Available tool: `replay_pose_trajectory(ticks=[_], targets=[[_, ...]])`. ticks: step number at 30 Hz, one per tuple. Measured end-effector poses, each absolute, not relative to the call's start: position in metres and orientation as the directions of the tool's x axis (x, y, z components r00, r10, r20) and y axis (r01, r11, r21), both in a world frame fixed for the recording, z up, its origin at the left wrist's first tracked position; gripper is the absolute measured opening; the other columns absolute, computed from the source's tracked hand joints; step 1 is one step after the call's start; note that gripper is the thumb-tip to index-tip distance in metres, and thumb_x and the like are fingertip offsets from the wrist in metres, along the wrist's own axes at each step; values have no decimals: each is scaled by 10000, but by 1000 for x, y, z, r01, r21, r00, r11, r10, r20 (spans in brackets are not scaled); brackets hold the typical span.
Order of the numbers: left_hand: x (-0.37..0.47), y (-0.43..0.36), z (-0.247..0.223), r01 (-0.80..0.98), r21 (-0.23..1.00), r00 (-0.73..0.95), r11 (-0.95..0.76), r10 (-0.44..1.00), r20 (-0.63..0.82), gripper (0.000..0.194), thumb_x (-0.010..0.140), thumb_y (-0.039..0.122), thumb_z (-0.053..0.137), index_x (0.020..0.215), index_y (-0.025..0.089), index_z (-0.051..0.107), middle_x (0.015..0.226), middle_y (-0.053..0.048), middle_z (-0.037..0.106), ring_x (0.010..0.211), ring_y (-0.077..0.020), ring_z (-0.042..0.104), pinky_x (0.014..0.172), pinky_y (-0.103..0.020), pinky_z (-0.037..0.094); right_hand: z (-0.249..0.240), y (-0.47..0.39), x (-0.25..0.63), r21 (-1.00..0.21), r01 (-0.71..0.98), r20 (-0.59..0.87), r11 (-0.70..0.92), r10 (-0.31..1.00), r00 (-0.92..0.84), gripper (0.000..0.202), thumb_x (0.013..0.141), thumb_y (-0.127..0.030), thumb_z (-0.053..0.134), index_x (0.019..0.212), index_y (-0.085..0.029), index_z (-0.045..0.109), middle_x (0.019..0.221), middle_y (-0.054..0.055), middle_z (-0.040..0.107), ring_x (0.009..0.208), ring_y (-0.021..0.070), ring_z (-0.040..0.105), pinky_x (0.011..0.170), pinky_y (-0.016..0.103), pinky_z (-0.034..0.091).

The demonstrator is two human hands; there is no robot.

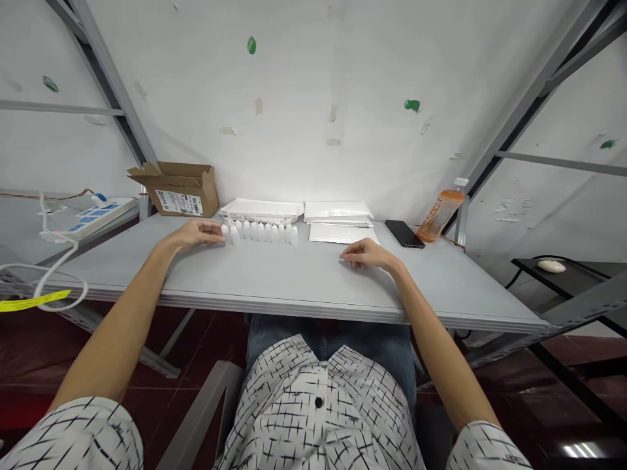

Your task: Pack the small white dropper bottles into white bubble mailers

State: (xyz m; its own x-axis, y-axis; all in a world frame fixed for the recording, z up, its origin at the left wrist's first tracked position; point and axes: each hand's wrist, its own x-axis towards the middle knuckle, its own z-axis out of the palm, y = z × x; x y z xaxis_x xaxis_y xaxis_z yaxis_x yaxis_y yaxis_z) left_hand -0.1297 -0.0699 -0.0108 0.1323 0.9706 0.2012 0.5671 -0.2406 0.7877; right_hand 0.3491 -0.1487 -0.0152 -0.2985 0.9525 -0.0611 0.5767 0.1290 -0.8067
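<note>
Several small white squeeze bottles [260, 232] with narrow tips stand upright in a close row on the grey table. At the row's left end, my left hand [198, 234] has its thumb and fingers closed on the outermost bottle [226, 232]. My right hand [366, 253] rests on the tabletop to the right of the row, its fingers curled together and nothing visible in them. Just beyond that hand lie stacked white padded envelopes [340, 232]. Another white envelope [264, 208] lies behind the bottles.
An open cardboard box [183, 189] stands at the back left. At the right are a black phone [404, 234] and an orange drink bottle [442, 212] leaning against the metal frame. A power strip [100, 217] with a white cable sits beyond the table's left side.
</note>
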Motion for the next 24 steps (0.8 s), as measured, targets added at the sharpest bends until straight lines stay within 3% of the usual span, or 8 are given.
replay_pose_trajectory(ticks=[3,8,11,15,18,20,24], targets=[[-139,-70,-8,457,876,212,-152,976,58,731,376,627,897,932,189,715,799,-47,729,695,-158,571,606,-291,427,-15,-149,348,-807,575,-56,132,953,-297,244,738,-377,747,832,-154,773,617,33,653,595,146,585,502,263,438],[-154,-76,0,455,873,153,-175,981,117,657,492,610,892,1031,270,733,814,18,699,709,-116,561,597,-240,433,-13,-150,348,-804,577,-51,142,951,-304,236,743,-366,731,824,-147,769,611,31,646,591,143,578,498,258,438],[-152,-78,10,413,884,44,-220,974,222,603,544,585,887,1023,251,737,788,24,679,756,-111,565,623,-226,459,-14,-150,347,-802,578,-43,150,951,-306,237,744,-366,721,822,-146,764,608,34,646,586,149,579,494,261,436],[-124,-84,30,378,825,-91,-420,870,485,483,654,565,826,936,185,729,676,32,628,638,-79,524,540,-197,412,-19,-145,348,-758,625,58,187,974,-221,223,772,-353,674,816,-150,753,632,47,669,584,168,601,526,282,448],[-87,-95,48,375,754,-55,-540,799,599,403,719,514,788,910,163,732,644,26,638,569,-71,504,501,-204,408,-24,-137,353,-555,798,318,236,946,-58,194,811,-278,600,849,-170,757,838,71,728,696,187,648,665,311,486],[-59,-104,58,412,693,19,-592,766,643,359,740,477,776,890,152,747,654,8,667,566,-87,542,503,-219,440,-29,-132,361,-376,910,458,177,889,16,241,811,-207,562,946,-187,760,1032,92,723,874,231,666,747,335,493],[-2,-111,64,432,536,262,-725,670,695,324,806,470,707,818,151,767,698,-28,717,536,-108,573,500,-241,470,-40,-122,379,-145,987,490,73,872,8,473,778,-111,542,1221,-188,688,1298,127,644,1218,311,552,882,379,496]])
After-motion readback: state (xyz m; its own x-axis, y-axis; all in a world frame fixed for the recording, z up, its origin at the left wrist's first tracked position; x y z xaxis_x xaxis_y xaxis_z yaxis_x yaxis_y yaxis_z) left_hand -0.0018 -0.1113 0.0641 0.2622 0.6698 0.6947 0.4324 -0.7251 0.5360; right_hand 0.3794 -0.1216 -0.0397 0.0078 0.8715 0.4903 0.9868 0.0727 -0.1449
